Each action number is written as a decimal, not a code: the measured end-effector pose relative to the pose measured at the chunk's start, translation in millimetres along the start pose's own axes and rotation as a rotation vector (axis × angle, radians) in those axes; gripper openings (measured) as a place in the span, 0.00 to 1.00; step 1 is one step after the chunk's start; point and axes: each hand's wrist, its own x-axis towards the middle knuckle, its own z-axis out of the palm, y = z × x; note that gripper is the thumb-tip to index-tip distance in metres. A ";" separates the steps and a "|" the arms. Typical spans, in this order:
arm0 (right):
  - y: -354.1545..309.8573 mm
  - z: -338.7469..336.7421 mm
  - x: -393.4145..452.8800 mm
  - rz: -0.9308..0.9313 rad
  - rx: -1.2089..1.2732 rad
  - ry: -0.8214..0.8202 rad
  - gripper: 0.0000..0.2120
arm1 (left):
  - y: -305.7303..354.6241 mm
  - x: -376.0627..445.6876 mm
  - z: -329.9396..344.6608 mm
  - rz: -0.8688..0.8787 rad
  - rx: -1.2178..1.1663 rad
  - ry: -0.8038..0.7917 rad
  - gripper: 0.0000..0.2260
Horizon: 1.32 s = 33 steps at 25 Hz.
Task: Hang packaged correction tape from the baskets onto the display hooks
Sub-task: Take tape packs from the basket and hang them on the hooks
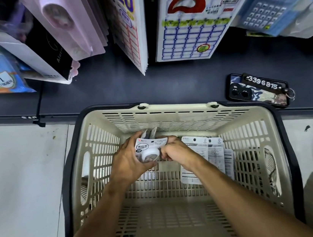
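Correction tape in white carded packs sits inside a beige slotted plastic basket (173, 114) with a dark rim, which stands on the pale floor against the edge of a dark grey shelf base (166, 81). Both forearms reach down into the basket's open top; the slotted floor nearer the person than the fingers is bare, and the walls stand well apart from both hands.

Above the shelf base hang white label-sheet packs (190, 32), pink carded packs (67, 22) and a blue calculator pack (270, 4).

To the right of the fingers, a loose pile of white carded packs (204, 157) lies flat on the basket floor near the far right corner, long axes running from far wall toward the person, hang holes at the far end.

The left hand (129, 161) curls round a small stack of correction tape packs (149, 149), thumb across the round white dispenser blister. The stack is tilted, its long axis running left to right, printed face up. The right hand (172, 148) has its fingers curled on the stack's right end, just beside the left-hand fingers.

Beyond the basket's far right corner, a dark phone (257, 90) with a number tag lies on the shelf base.
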 end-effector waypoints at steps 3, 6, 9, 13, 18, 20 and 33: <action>-2.9 7.7 -1.4 -0.083 -0.029 -0.028 0.23 | 1.2 1.0 -4.7 -0.026 0.015 0.080 0.43; 1.1 11.5 -1.1 -0.077 -0.153 0.015 0.22 | 4.9 0.4 -5.4 -0.028 0.051 0.125 0.35; 7.2 18.1 -2.0 -0.076 -0.118 0.031 0.35 | 7.4 3.0 -12.0 -0.079 0.020 0.095 0.36; 11.5 16.9 -11.1 -0.074 0.144 -0.033 0.40 | 9.8 5.6 -11.3 -0.148 -0.441 -0.172 0.34; 33.9 4.8 -36.2 -0.016 0.317 -0.192 0.37 | 14.5 5.6 5.0 -0.242 -0.520 -0.418 0.29; 40.4 -6.4 -45.3 0.003 0.106 0.015 0.26 | 18.2 1.1 17.9 -0.302 -0.537 -0.366 0.27; 70.2 -34.3 -48.5 0.194 0.312 0.295 0.17 | 33.8 -10.9 51.8 -0.441 -0.518 -0.239 0.48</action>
